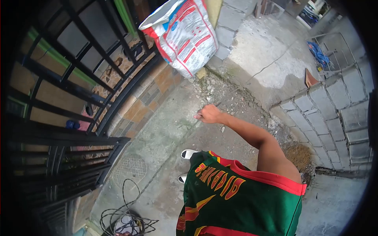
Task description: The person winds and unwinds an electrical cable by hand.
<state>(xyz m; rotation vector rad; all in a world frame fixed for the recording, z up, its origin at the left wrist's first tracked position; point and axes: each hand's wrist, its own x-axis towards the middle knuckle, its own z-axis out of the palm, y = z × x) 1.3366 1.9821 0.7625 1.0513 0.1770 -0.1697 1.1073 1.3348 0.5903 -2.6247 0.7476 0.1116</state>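
My right hand (210, 114) is stretched out over the concrete path, its fingers closed. A thin dark tip shows beside the knuckles, but I cannot tell what it belongs to. At the bottom edge, only the fingers of my left hand (123, 234) show, by a loose coil of black cable (105, 220). Inside the coil is a rounded whitish thing (128, 224), cut off by the frame. White slippers (188, 153) are on my feet, below a green jersey with red trim (252, 200).
A black metal gate (78, 76) runs along the left above a tiled step (139, 108). A printed white sack (189, 43) stands at the top. Grey block walls (319, 106) and a sand heap (297, 157) lie to the right. A round cover (132, 169) sits in the path.
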